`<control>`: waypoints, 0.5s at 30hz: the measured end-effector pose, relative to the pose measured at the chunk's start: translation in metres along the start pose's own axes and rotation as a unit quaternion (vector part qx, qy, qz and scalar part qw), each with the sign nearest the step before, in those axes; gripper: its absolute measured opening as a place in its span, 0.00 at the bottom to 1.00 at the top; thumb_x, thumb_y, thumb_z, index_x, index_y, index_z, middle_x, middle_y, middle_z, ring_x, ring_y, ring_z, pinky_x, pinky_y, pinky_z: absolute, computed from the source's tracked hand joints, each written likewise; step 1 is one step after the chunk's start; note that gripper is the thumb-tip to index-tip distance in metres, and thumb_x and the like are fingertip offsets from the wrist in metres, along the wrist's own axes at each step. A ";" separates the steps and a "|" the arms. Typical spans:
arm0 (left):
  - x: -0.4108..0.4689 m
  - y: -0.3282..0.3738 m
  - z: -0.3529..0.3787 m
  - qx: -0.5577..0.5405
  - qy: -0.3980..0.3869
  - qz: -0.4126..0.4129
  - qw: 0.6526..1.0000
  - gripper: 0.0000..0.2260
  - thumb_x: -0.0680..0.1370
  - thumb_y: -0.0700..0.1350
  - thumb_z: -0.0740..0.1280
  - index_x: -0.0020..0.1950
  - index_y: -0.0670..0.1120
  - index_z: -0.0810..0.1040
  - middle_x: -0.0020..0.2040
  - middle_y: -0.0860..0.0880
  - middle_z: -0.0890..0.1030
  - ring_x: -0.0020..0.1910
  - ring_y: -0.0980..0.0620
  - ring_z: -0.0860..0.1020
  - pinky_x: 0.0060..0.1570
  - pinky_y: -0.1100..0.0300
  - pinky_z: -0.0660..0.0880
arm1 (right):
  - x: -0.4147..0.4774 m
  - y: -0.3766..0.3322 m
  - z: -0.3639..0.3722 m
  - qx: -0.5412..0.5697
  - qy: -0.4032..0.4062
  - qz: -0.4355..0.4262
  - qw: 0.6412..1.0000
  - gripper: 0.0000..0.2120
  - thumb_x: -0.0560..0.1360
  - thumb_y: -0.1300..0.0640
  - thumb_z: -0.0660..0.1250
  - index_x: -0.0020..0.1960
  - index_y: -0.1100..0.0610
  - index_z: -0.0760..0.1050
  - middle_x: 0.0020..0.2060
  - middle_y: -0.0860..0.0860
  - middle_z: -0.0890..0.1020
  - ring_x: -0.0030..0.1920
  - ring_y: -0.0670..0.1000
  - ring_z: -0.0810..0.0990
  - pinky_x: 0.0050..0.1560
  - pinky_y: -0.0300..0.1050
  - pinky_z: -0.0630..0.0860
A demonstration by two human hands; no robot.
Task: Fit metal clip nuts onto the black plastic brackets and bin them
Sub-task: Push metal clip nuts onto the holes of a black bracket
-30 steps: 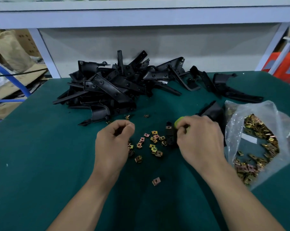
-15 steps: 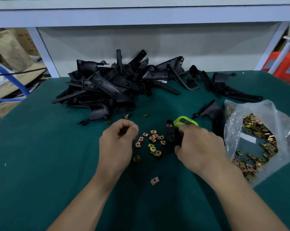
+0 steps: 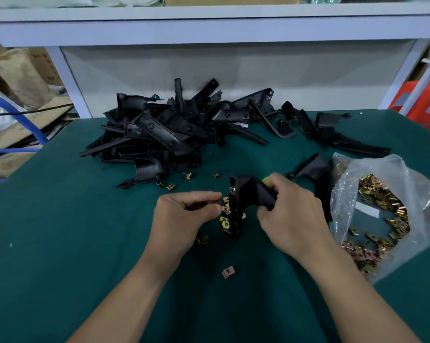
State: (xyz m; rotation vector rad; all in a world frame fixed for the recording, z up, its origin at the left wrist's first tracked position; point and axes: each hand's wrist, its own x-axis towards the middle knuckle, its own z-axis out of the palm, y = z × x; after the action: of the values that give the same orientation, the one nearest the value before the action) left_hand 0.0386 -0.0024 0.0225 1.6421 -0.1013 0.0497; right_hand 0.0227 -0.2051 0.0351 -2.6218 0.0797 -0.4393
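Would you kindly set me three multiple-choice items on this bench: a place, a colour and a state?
1. The bag of clip nuts lies: A) on the table cover, right of the right hand; B) in that hand; C) under the table.
2. The table cover is: A) red; B) white; C) green.
3. The bracket nearest the person is: A) inside the bag; B) gripped by the right hand; C) lying flat, untouched.
Key: 1 A, it rests to that hand's right; 2 C, green cloth all round; 3 B, the hand curls round it.
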 end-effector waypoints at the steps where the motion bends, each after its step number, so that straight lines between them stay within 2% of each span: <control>1: 0.000 0.000 0.001 -0.004 0.003 -0.001 1.000 0.15 0.71 0.37 0.79 0.46 0.58 0.89 0.43 0.52 0.88 0.42 0.59 0.84 0.42 0.70 0.76 | 0.000 0.000 0.000 0.008 0.013 -0.005 1.000 0.11 0.71 0.56 0.69 0.46 0.48 0.67 0.33 0.44 0.76 0.34 0.47 0.74 0.34 0.40 0.63; 5: -0.002 0.001 0.004 -0.032 0.020 -0.016 0.999 0.10 0.73 0.41 0.78 0.47 0.57 0.89 0.42 0.51 0.88 0.42 0.58 0.84 0.43 0.69 0.77 | -0.001 -0.002 0.002 0.029 0.027 -0.012 0.999 0.14 0.71 0.51 0.69 0.50 0.45 0.65 0.30 0.42 0.76 0.30 0.45 0.72 0.30 0.44 0.64; 8: -0.002 0.001 0.003 -0.058 0.015 -0.033 0.998 0.10 0.75 0.38 0.75 0.46 0.54 0.89 0.39 0.47 0.87 0.38 0.57 0.83 0.41 0.69 0.77 | -0.001 0.001 0.005 0.014 0.014 -0.004 1.000 0.16 0.69 0.46 0.73 0.49 0.43 0.67 0.32 0.40 0.75 0.31 0.44 0.71 0.31 0.45 0.63; 10: -0.003 0.003 0.002 -0.068 -0.014 -0.052 0.996 0.11 0.74 0.35 0.75 0.45 0.52 0.89 0.39 0.46 0.87 0.38 0.56 0.82 0.41 0.69 0.77 | -0.001 0.003 0.008 0.001 0.003 0.000 1.000 0.16 0.69 0.46 0.74 0.50 0.45 0.70 0.34 0.40 0.76 0.34 0.52 0.74 0.33 0.46 0.65; 12: -0.005 0.004 0.003 -0.077 -0.053 -0.069 0.993 0.11 0.73 0.33 0.75 0.45 0.50 0.89 0.41 0.44 0.87 0.39 0.55 0.83 0.43 0.68 0.78 | 0.000 0.005 0.010 -0.009 -0.010 0.002 1.000 0.18 0.69 0.46 0.75 0.56 0.45 0.73 0.39 0.43 0.79 0.41 0.58 0.79 0.38 0.47 0.68; 15: -0.006 0.006 0.003 -0.084 -0.094 -0.074 0.989 0.11 0.72 0.32 0.75 0.48 0.46 0.89 0.44 0.41 0.87 0.41 0.51 0.83 0.46 0.65 0.79 | -0.001 0.005 0.014 -0.021 -0.020 -0.008 1.000 0.17 0.69 0.46 0.75 0.54 0.44 0.73 0.34 0.42 0.73 0.43 0.61 0.80 0.39 0.47 0.69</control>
State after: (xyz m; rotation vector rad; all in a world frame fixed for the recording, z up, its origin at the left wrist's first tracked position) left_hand 0.0315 -0.0060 0.0278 1.4780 -0.1234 -0.2232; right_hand 0.0262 -0.2029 0.0214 -2.6728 0.0541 -0.3943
